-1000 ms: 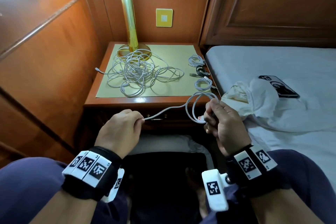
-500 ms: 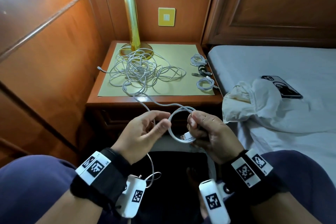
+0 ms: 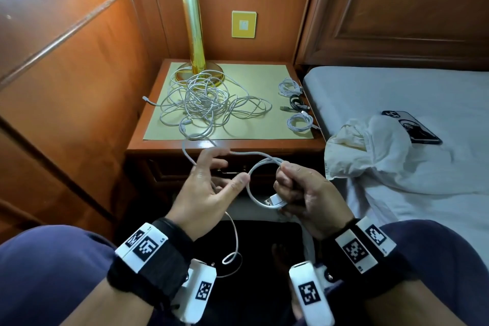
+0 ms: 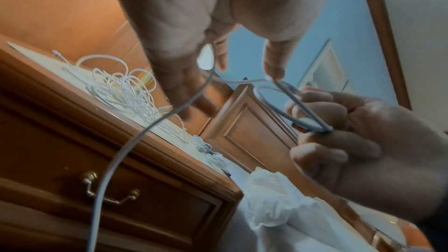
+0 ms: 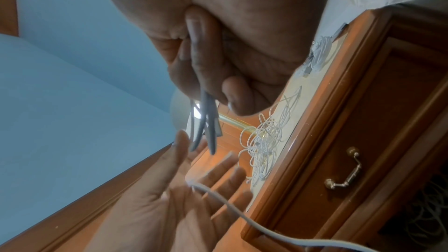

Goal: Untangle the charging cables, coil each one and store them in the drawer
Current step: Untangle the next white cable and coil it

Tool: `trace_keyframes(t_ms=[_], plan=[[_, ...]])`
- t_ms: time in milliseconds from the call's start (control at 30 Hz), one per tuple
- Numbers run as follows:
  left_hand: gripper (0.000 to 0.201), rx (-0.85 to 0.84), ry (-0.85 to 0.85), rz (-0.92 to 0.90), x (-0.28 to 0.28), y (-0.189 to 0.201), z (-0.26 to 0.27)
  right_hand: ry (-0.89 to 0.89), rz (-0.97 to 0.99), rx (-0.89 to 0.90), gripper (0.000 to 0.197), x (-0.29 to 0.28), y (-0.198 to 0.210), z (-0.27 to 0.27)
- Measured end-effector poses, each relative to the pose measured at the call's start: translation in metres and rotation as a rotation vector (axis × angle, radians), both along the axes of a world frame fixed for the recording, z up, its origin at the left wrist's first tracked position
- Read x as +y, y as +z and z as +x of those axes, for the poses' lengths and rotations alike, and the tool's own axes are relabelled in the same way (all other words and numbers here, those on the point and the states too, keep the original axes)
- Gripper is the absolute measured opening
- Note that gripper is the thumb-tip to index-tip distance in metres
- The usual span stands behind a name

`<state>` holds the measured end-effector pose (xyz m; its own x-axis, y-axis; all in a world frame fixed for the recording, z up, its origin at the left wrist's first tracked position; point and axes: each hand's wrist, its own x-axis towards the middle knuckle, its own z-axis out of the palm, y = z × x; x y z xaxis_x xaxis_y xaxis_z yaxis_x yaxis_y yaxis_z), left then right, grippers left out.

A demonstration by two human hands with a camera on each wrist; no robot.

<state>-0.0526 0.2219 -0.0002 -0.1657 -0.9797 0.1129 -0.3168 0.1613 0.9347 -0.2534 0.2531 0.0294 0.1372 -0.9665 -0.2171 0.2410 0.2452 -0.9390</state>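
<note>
My right hand grips a small coil of white cable, with its USB plug sticking out below the fingers. The free length of that cable runs left across my left hand, whose fingers are spread straight; its thumb touches the loop. From there the cable climbs to the tangle of white cables on the nightstand, while a loose end hangs down by my left wrist. Three coiled cables lie in a row at the nightstand's right edge. The drawer below is closed, its brass handle hanging.
A gold lamp stands at the back of the nightstand, its base under the tangle. The bed is close on the right, with a crumpled white cloth and a phone on it. Wood panelling closes in the left side.
The left hand went from pinching the cable to spread fingers with the cable lying across them. Both hands came down and back from the nightstand edge, and more cable came out of the tangle.
</note>
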Motion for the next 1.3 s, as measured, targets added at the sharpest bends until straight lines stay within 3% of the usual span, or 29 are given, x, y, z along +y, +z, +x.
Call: trace_keyframes(t_ms=[100, 167, 367, 433, 533, 600, 667, 800, 900, 1000, 1067, 1167, 1300], plan=[[0.051, 0.061, 0.208, 0.053, -0.011, 0.001, 0.014, -0.114, -0.023, -0.005, 0.035, -0.003, 0.001, -0.008], [0.048, -0.008, 0.263, 0.035, -0.016, 0.002, 0.024, -0.192, -0.059, -0.004, 0.033, -0.005, 0.003, -0.012], [0.024, -0.309, 0.383, -0.371, -0.018, 0.011, 0.029, -0.366, -0.213, 0.058, 0.041, -0.008, 0.008, -0.021], [0.017, -0.287, 0.342, -0.511, -0.013, 0.018, 0.025, -0.333, -0.245, 0.09, 0.041, -0.008, 0.007, -0.022], [0.007, -0.147, 0.089, -0.646, 0.002, 0.021, 0.009, -0.221, -0.29, 0.093, 0.035, -0.005, 0.002, -0.014], [0.01, -0.075, -0.063, -0.578, 0.014, 0.019, -0.004, -0.143, -0.288, 0.075, 0.034, -0.003, -0.001, -0.007], [0.022, -0.001, -0.106, -0.481, 0.02, 0.016, -0.012, -0.084, -0.279, 0.077, 0.033, -0.001, -0.001, -0.002], [0.051, 0.026, -0.026, -0.385, 0.015, 0.011, -0.01, -0.027, -0.259, 0.055, 0.035, 0.0, -0.001, 0.001], [0.059, -0.013, 0.016, -0.388, 0.012, 0.01, -0.009, 0.034, -0.237, 0.03, 0.035, 0.0, 0.001, 0.001], [0.051, -0.114, 0.015, -0.392, 0.009, 0.011, -0.007, 0.085, -0.217, 0.001, 0.033, 0.001, 0.0, 0.002], [0.035, -0.103, -0.025, -0.303, 0.008, 0.01, -0.006, 0.109, -0.218, -0.005, 0.034, 0.001, -0.001, 0.003], [0.008, 0.064, -0.114, -0.027, 0.009, 0.012, -0.007, 0.106, -0.223, 0.023, 0.036, -0.001, -0.001, 0.003], [0.006, 0.364, -0.236, 0.254, 0.011, 0.016, -0.006, 0.066, -0.271, 0.144, 0.037, -0.003, -0.005, 0.002]])
